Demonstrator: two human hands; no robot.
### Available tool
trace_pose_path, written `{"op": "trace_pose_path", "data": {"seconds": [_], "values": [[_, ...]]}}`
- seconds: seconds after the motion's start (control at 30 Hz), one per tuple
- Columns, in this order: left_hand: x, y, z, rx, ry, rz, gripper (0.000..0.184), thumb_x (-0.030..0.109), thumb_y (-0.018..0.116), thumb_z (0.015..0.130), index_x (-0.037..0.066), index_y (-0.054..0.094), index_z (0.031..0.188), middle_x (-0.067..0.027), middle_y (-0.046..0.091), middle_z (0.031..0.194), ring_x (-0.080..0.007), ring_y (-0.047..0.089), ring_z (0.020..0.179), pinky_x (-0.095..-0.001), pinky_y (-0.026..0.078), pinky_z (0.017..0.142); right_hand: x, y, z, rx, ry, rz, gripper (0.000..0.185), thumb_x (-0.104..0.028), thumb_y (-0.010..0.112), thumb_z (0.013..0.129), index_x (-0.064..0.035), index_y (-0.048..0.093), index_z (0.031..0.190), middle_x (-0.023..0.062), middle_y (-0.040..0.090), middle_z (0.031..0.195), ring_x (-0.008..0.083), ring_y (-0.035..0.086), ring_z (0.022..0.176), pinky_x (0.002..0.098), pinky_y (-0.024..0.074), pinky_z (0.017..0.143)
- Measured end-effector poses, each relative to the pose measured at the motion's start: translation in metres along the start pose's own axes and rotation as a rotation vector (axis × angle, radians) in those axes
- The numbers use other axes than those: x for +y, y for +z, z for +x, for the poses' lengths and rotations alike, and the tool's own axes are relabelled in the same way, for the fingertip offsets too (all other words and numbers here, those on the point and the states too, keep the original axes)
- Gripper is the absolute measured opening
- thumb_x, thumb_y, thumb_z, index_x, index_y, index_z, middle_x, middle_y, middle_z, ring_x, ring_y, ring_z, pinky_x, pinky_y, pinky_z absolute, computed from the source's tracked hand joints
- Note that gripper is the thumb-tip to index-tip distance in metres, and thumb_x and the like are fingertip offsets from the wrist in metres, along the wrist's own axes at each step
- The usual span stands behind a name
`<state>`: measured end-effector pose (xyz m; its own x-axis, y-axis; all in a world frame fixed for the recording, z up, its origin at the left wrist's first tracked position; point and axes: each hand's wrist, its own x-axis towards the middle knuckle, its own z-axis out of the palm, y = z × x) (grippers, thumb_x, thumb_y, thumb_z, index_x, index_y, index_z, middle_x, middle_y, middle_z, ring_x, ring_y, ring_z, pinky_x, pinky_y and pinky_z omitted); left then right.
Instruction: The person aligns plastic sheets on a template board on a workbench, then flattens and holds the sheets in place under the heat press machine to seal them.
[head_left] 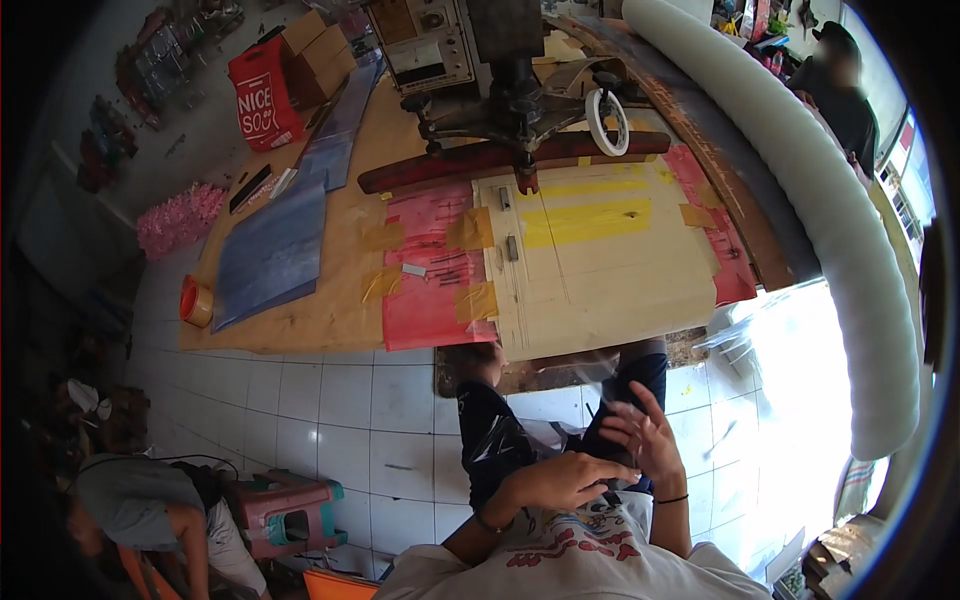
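I sit with both hands over my lap, in front of the worktable. My left hand [572, 481] reaches across to the right with its fingers stretched out, close to the right wrist. My right hand [645, 437] is raised, its fingers apart and partly bent. I make out nothing held in either hand. A faint, blurred, see-through patch lies just above the right hand; I cannot tell what it is. Shiny clear plastic [494, 440] rests on my left knee.
The wooden table [345, 325] bears a beige board [610, 290] with red and yellow patches, under a machine with a curved red bar [430, 172]. Blue sheets [272, 255] and a tape roll [196, 301] lie left. A long white roll [800, 185] runs along the right. Two other people are nearby.
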<state>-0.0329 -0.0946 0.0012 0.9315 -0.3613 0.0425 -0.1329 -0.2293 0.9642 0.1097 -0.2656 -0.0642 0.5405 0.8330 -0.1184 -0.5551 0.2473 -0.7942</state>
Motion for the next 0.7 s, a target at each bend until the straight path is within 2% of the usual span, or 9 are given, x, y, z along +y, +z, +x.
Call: {"op": "trace_pose_path", "data": {"seconds": [0.07,0.1,0.17,0.27,0.37,0.4,0.5,0.63,0.7], "values": [[0.002,0.000,0.002,-0.058,-0.062,-0.038,0.045,-0.001,0.063,0.093,0.007,0.061,0.136,-0.0119,0.065,0.140,-0.0336,0.065,0.121,-0.0413,0.052,0.105,-0.019,0.009,0.005,0.203,-0.171,0.162,0.075,-0.025,0.075,0.096,-0.0086,0.032,0.156,0.0125,0.062,0.129,0.0311,0.067,0.117,0.0524,0.0555,0.101],[0.001,0.002,0.002,-0.051,-0.029,-0.050,0.042,0.000,0.063,0.093,0.008,0.063,0.135,-0.0118,0.065,0.139,-0.0333,0.065,0.121,-0.0415,0.052,0.105,-0.027,0.004,0.006,0.205,-0.250,0.117,0.069,-0.023,0.070,0.099,-0.0091,0.035,0.157,0.0131,0.062,0.137,0.0260,0.069,0.111,0.0394,0.0629,0.085],[-0.006,0.004,0.004,-0.028,0.041,-0.066,0.038,0.002,0.064,0.094,0.008,0.065,0.131,-0.0116,0.067,0.136,-0.0326,0.065,0.122,-0.0418,0.051,0.106,-0.043,-0.007,0.008,0.203,-0.404,0.059,0.061,-0.020,0.070,0.099,-0.0064,0.043,0.151,0.0112,0.061,0.136,0.0157,0.069,0.092,0.0227,0.0586,0.061],[-0.009,-0.012,-0.001,0.055,0.008,-0.042,0.034,0.008,0.065,0.096,0.013,0.067,0.130,-0.0080,0.068,0.136,-0.0282,0.064,0.125,-0.0389,0.052,0.105,-0.104,0.030,0.022,0.229,-0.636,-0.385,0.048,-0.022,0.069,0.101,0.0014,0.053,0.139,0.0056,0.062,0.077,0.0054,0.044,0.040,0.0181,0.0365,0.036],[-0.024,-0.028,-0.012,0.189,-0.002,-0.039,0.028,0.011,0.067,0.097,0.013,0.071,0.125,-0.0094,0.070,0.130,-0.0286,0.067,0.122,-0.0382,0.052,0.103,-0.159,0.094,0.053,0.212,-0.747,-0.663,0.061,-0.024,0.075,0.093,0.0097,0.053,0.137,0.0178,0.063,0.125,0.0086,0.057,0.049,0.0208,0.0422,0.041],[-0.025,-0.032,-0.016,0.218,-0.012,-0.007,0.036,0.022,0.072,0.095,0.016,0.068,0.131,-0.0097,0.070,0.129,-0.0306,0.067,0.120,-0.0393,0.051,0.103,-0.169,0.111,0.065,0.185,-0.630,-0.689,0.056,-0.013,0.074,0.092,0.0072,0.053,0.140,0.0155,0.062,0.130,0.0087,0.060,0.053,0.0206,0.0434,0.041],[-0.021,-0.055,-0.038,0.343,-0.149,0.143,0.046,0.032,0.076,0.091,0.018,0.068,0.134,-0.0114,0.071,0.127,-0.0312,0.068,0.116,-0.0388,0.052,0.101,-0.167,0.133,0.126,0.080,-0.429,-0.953,0.048,-0.004,0.074,0.091,-0.0007,0.061,0.137,0.0092,0.068,0.121,0.0055,0.059,0.056,0.0216,0.0478,0.048],[-0.033,-0.088,-0.069,0.819,-0.052,0.485,0.053,0.035,0.079,0.089,0.014,0.067,0.136,-0.0163,0.073,0.109,-0.0295,0.073,0.095,-0.0384,0.056,0.081,-0.134,0.116,0.207,-0.055,-0.567,-1.390,0.044,-0.012,0.072,0.091,-0.0012,0.064,0.133,0.0153,0.069,0.120,0.0240,0.069,0.079,0.0352,0.0551,0.076],[0.009,-0.096,-0.058,0.878,-0.240,0.330,0.055,0.031,0.077,0.092,0.015,0.062,0.142,-0.0164,0.072,0.101,-0.0284,0.073,0.085,-0.0398,0.055,0.071,-0.121,0.107,0.238,-0.084,-0.609,-1.534,0.043,-0.016,0.070,0.093,-0.0023,0.064,0.134,0.0175,0.067,0.123,0.0311,0.069,0.098,0.0417,0.0534,0.091]]}}
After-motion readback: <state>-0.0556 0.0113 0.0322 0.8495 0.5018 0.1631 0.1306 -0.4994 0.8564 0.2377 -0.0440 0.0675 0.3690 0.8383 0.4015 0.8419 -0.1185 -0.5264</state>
